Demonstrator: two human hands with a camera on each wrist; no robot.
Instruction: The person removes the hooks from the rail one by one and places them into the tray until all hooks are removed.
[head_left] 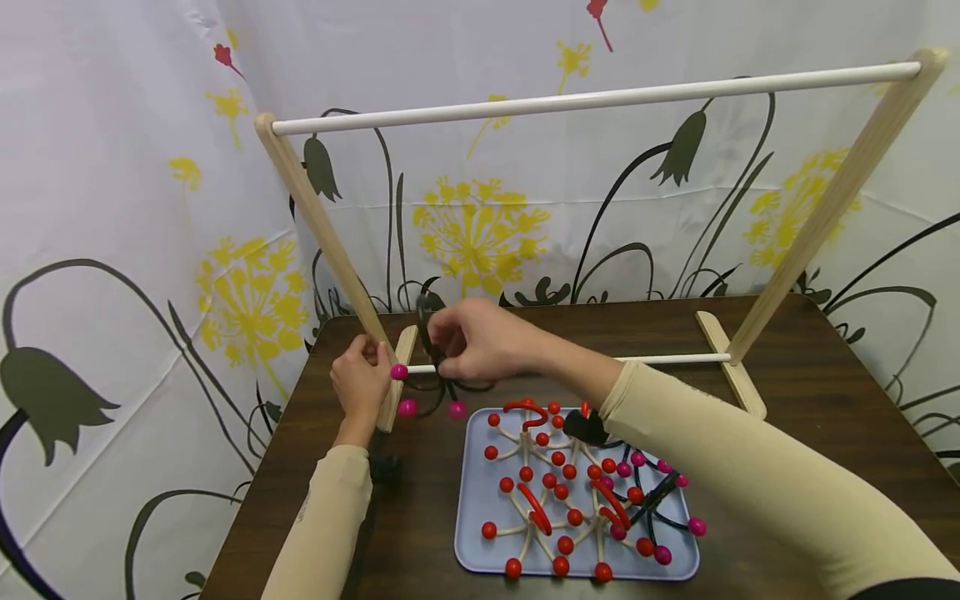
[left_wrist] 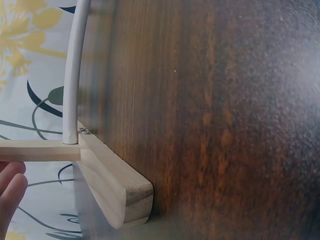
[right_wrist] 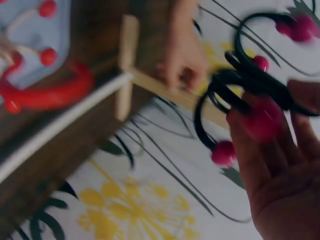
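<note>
My right hand [head_left: 483,342] holds a black spider-like piece [right_wrist: 272,90] by its stem, just in front of the low white rod [head_left: 667,360]. Several curved arms spread from the piece, tipped with pink balls [head_left: 457,410]. Blur in the right wrist view hides how its top is shaped. My left hand [head_left: 362,379] pinches the left wooden post [head_left: 326,233] of a standing frame near its foot [left_wrist: 115,175]. Only some left fingers [left_wrist: 12,192] show in the left wrist view, beside the post.
A pale blue tray [head_left: 467,517] holds several cream pieces with red balls and red hooks [head_left: 534,508], plus black ones with pink balls [head_left: 660,496]. Above, a white rod [head_left: 600,102] joins the left post to the right post [head_left: 832,200]. Behind hangs a flowered curtain [head_left: 480,50].
</note>
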